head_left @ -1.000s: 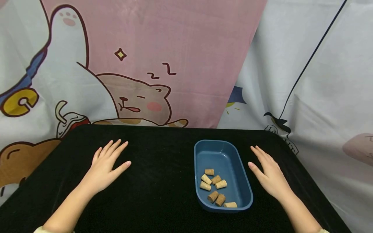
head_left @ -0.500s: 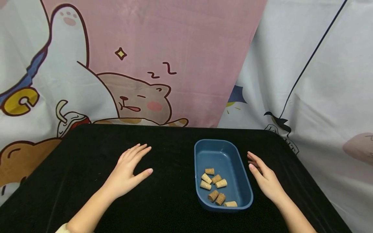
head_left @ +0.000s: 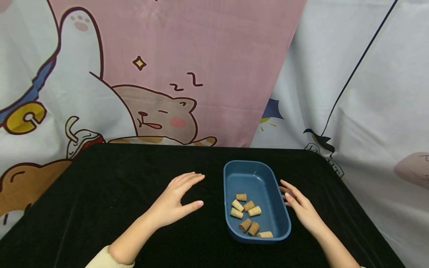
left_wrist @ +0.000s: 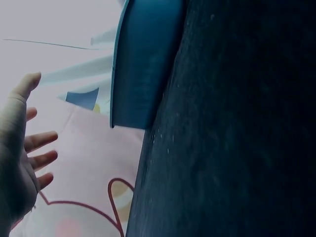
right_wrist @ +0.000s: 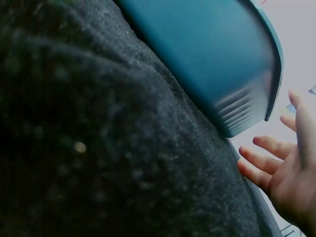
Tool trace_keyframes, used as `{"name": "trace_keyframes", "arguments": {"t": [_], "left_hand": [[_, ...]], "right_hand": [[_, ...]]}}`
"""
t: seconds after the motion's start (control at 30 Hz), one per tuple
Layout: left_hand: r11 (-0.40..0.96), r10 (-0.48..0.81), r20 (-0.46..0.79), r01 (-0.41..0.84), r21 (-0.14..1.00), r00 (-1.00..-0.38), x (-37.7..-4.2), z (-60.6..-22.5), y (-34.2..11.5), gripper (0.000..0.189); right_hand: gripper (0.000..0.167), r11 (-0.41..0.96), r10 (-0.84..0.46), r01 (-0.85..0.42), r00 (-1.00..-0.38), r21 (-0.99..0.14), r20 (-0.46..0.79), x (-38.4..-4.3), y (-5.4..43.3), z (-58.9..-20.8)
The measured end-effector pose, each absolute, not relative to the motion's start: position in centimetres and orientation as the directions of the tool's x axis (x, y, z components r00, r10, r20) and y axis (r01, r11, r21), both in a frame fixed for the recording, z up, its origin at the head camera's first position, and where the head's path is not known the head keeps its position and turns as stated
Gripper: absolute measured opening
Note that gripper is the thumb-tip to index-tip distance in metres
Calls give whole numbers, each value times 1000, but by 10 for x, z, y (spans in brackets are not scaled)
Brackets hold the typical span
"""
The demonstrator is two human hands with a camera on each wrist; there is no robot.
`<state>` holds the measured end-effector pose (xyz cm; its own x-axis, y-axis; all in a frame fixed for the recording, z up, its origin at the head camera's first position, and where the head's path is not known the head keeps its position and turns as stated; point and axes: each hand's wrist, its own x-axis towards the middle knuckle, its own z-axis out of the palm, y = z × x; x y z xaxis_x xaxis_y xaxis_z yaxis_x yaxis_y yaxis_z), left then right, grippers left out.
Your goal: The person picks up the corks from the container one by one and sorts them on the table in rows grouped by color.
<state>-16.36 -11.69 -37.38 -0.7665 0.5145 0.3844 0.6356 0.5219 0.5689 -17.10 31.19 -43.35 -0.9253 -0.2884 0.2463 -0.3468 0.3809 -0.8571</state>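
A blue rectangular bin (head_left: 264,182) stands on the black-covered table, holding several short corks (head_left: 254,211), some pale and some darker brown, toward its near end. To the bin's left, my left hand (head_left: 171,204) hovers with fingers extended and thumb apart, holding nothing. My right hand (head_left: 303,210) is close beside the bin's right wall, fingers loosely bent and pointing at it; whether they touch it I cannot tell in the head view. In the right wrist view, the fingers (right_wrist: 261,160) appear near the bin's ribbed end (right_wrist: 242,111). The left wrist view shows the bin's outer side (left_wrist: 143,64).
Black cloth (head_left: 134,163) covers the table. Behind it hangs a pink and white curtain (head_left: 228,74) printed with cartoon animals, which continues along the right side.
My left hand has moved right, toward the bin. The right hand has shifted slightly left and nearer, close to the bin's wall. The bin and corks have stayed put.
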Motion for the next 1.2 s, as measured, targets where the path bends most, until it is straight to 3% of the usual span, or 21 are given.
{"name": "trace_keyframes", "arguments": {"t": [0.43, 0.73, 1.2], "left_hand": [[398, 609, 342, 649, 648, -715, -184, -367, -77, 57], [279, 748, 309, 700, 657, -588, -201, -361, -47, 56], [213, 867, 196, 696, 686, -459, -223, -363, -9, 53]], "right_hand": [[49, 341, -276, -227, -952, -912, 134, -173, 313, -438], [48, 288, -305, -214, -944, -934, 122, -171, 313, -438], [48, 220, -335, -183, -937, -958, 102, -172, 314, -438]]}}
